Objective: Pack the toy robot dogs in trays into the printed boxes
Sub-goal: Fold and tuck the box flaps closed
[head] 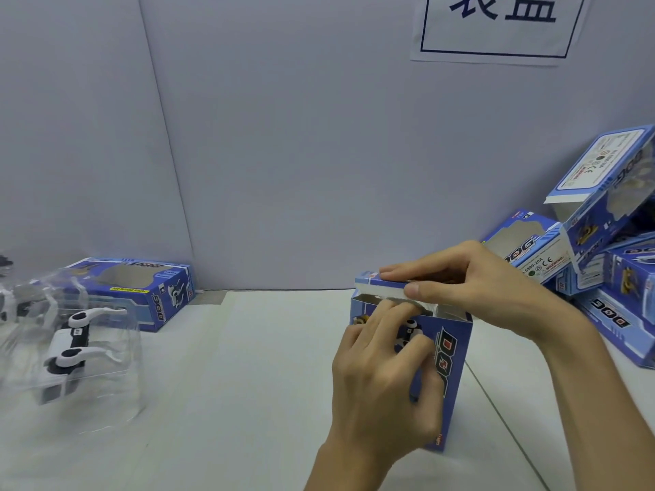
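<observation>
Now our left grip (375, 377) clasps the upright box (452, 380) across its printed front, fingertips up at the open top, while our right grip (460, 278) pinches the top flap (372, 288) between thumb and fingers. That box stands on the desk (230, 402), right of centre. Over on the left, a toy dog (76, 340) lies in its clear tray (117, 384), just in front of a second box (149, 295) lying flat by the wall. More boxes (602, 214) are heaped far right.
</observation>
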### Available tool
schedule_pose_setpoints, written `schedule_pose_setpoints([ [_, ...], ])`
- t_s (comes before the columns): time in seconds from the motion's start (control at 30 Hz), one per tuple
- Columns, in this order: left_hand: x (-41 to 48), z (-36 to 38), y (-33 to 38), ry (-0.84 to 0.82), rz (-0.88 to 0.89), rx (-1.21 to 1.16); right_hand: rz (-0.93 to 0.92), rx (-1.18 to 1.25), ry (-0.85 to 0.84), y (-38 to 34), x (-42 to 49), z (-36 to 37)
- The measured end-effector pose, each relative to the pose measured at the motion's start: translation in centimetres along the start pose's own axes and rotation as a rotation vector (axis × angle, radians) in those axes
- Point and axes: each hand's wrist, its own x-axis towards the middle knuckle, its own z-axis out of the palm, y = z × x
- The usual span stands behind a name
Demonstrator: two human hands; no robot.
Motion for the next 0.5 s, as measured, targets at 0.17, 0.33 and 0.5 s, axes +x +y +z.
schedule_pose_setpoints([
  [0.17,-0.4,0.2,-0.2,0.079,0.046,0.012,0.016,-0.106,-0.059,-0.2,0.0,0.3],
  [0.33,-1.4,0.6,-0.8,0.135,0.092,-0.053,0.025,-0.164,-0.006,-0.4,0.1,0.8],
  [0.5,-1.5,0.3,-1.5,0.133,0.074,-0.113,0.013,-0.347,0.079,-0.9,0.5,1.6],
])
